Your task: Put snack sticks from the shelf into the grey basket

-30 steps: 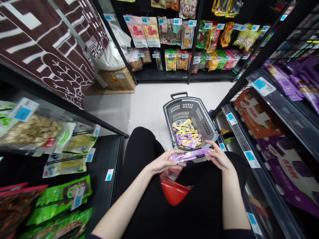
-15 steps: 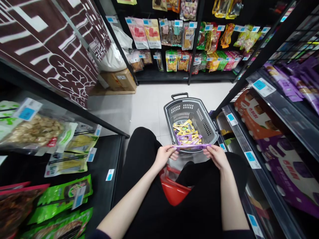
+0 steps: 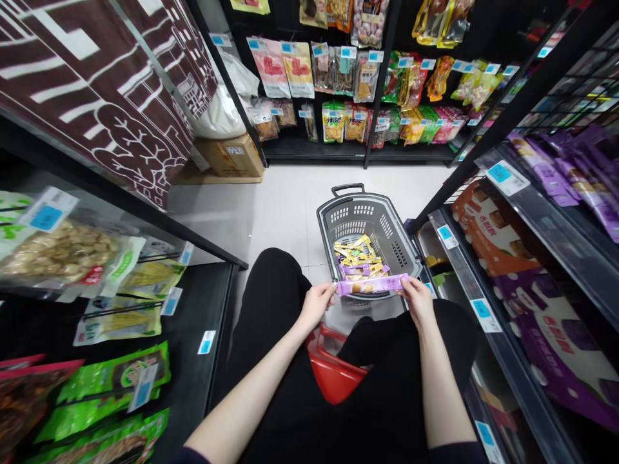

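Note:
A long, slim purple snack packet (image 3: 372, 285) stretches level between my two hands, its printed face turned up toward me. My left hand (image 3: 316, 304) pinches one end, and my right hand (image 3: 418, 299) pinches the other. Just beyond it on the floor stands a grey shopping basket (image 3: 401, 225) with a black handle. Inside lie several slim yellow and purple packets (image 3: 360, 254). The held packet covers part of the basket's near rim.
Close on my right, a shelf holds purple packets (image 3: 556, 174) and orange and purple cartons (image 3: 551, 328). To the left, bagged snacks (image 3: 72, 251) hang over a black shelf (image 3: 193, 322). A cardboard box (image 3: 232, 158) sits by the back rack. Something red (image 3: 333, 370) shows between my legs.
My hands have rolled the purple packet, so its broad printed face now shows instead of a thin edge. Both ends stay held. The view has shifted slightly.

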{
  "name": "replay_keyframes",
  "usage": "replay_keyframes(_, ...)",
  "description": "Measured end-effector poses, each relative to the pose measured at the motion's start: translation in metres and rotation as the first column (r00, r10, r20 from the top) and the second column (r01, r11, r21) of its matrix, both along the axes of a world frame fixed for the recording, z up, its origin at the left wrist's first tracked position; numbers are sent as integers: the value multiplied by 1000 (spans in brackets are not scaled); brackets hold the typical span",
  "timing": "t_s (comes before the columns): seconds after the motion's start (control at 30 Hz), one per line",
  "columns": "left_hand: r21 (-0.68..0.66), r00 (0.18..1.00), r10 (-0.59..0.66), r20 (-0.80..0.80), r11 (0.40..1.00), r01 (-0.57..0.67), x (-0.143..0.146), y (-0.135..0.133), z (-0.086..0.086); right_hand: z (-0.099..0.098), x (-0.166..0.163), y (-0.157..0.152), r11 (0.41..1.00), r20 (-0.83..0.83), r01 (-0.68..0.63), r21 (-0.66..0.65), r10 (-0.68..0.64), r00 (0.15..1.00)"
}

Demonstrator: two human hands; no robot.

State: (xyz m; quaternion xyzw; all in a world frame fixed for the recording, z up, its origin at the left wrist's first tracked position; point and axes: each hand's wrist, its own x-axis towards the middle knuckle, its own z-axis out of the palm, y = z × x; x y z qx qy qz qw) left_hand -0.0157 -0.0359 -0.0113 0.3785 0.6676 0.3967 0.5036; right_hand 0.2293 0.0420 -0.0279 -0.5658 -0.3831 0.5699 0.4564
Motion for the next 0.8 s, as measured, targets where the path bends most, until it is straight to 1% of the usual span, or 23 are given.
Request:
replay_keyframes(0.07,-6,999,-9,-40,1000,9,-2,0,-1,-5,-2,3,1000,156,-23,2,23,987)
replay_keyframes(0.13,-26,997,-45,-61,999,43,-2,1,-2,-10,-6,4,998,308,-67,-17,69,949)
replay_keyframes(0.23,-36,990,-119,-77,993,117,-1,3,4,-10,-14,1,996,449,-87,-34,92,889)
replay_keyframes(0.3,-10,982,-164,-90,986,164,-1,3,9,-2,-16,-1,998,539,-66,-7,59,840)
replay_keyframes(0.37,16,972,-202,-123,978,206,-3,4,10,16,-12,1,996,599,-63,59,16,801)
replay_keyframes(0.43,-13,927,-279,-252,958,285,-7,6,6,47,3,6,975,651,-74,210,-83,755)
replay_keyframes(0.47,-28,899,-327,-291,942,333,-8,7,4,68,14,8,946,674,-68,317,-174,718)
replay_keyframes(0.5,-39,871,-369,-325,925,378,-9,8,2,93,29,10,901,688,-55,431,-288,666)
replay_keyframes(0.57,-60,814,-447,-371,886,460,-9,9,0,146,63,17,782,670,2,623,-535,515)
replay_keyframes(0.63,-78,760,-506,-409,849,523,-6,9,2,196,99,33,709,655,36,704,-669,353)
replay_keyframes(0.67,-86,736,-527,-424,833,547,-4,9,4,216,115,44,703,669,32,711,-690,276)
replay_keyframes(0.7,-94,717,-544,-436,820,565,-2,9,6,232,128,57,719,700,12,695,-680,219)
replay_keyframes(0.73,-102,701,-556,-447,810,578,0,9,8,244,137,71,750,741,-24,661,-648,175)
replay_keyframes(0.8,-120,677,-571,-464,798,590,2,8,9,257,142,98,815,827,-141,562,-552,108)
